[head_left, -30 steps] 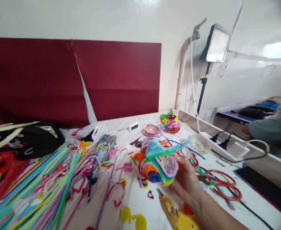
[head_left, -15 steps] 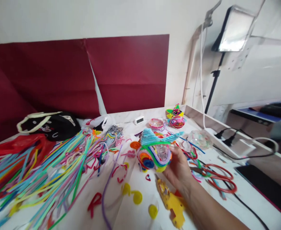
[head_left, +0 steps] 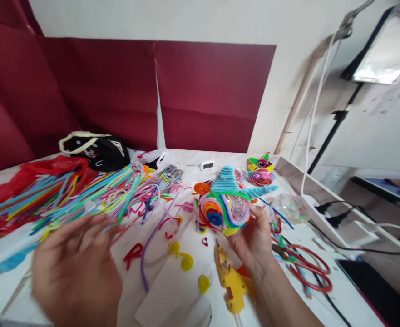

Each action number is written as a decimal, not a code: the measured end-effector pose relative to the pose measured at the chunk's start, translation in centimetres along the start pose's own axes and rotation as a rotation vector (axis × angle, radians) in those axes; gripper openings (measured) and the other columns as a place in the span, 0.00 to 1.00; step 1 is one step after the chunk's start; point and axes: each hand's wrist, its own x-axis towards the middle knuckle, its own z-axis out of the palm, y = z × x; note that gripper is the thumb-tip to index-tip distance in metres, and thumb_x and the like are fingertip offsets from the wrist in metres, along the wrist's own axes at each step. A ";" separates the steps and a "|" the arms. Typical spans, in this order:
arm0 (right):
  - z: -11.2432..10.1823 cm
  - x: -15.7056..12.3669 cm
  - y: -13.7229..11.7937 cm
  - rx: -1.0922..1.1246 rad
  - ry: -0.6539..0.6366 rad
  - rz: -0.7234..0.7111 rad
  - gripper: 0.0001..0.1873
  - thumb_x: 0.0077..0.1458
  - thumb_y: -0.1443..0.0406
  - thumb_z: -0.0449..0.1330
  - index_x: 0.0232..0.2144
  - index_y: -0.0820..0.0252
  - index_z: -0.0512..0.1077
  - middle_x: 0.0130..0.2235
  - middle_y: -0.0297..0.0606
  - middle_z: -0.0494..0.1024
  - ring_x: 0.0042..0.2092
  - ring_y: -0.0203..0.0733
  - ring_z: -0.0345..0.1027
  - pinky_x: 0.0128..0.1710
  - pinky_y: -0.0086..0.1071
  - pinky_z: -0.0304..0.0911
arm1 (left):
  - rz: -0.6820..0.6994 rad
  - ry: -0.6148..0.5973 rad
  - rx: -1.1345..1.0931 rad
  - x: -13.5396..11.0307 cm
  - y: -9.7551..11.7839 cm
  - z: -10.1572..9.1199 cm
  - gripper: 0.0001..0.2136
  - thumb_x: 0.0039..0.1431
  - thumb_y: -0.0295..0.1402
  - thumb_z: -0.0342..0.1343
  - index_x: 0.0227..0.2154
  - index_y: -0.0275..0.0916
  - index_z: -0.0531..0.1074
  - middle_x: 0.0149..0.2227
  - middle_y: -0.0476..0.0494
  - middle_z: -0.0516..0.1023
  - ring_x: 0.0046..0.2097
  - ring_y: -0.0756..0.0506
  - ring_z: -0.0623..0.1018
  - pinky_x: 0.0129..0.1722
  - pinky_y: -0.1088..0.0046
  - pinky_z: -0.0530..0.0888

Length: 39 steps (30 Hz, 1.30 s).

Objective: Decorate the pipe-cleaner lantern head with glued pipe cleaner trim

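Observation:
My right hand [head_left: 254,238] grips a colourful pipe-cleaner fish [head_left: 234,211] from its right side and underneath. The fish has a light-blue fin on top, a light-blue tail, a round orange and dark-blue eye, and a clear body showing through striped bands. My left hand [head_left: 79,272], a little blurred, is raised over the left front of the table with fingers stretched and nothing seen in it. Below the fish lies a yellow glue gun [head_left: 234,284]. Nearby are several yellow coils [head_left: 204,284] and a purple pipe cleaner [head_left: 145,259].
A heap of pipe cleaners [head_left: 118,190] and a red plastic bag [head_left: 39,172] cover the left. On the right are orange-handled scissors [head_left: 308,263], a phone [head_left: 373,286] and cables. Behind stand a small white clock [head_left: 207,165], a finished-looking fish [head_left: 261,177] and a black bag [head_left: 101,152].
My left hand has come into view at the lower left. The view has turned left, and the fish stays in my right hand, its eye facing me.

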 end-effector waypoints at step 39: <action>-1.1 -0.4 -3.6 -0.212 0.195 -0.123 0.28 0.40 0.62 0.68 0.48 0.50 0.77 0.44 0.35 0.85 0.40 0.46 0.80 0.37 0.40 0.77 | -0.160 -0.671 0.597 2.9 -18.2 3.7 0.13 0.53 0.39 0.52 0.36 0.39 0.77 0.22 0.50 0.78 0.27 0.46 0.78 0.28 0.72 0.72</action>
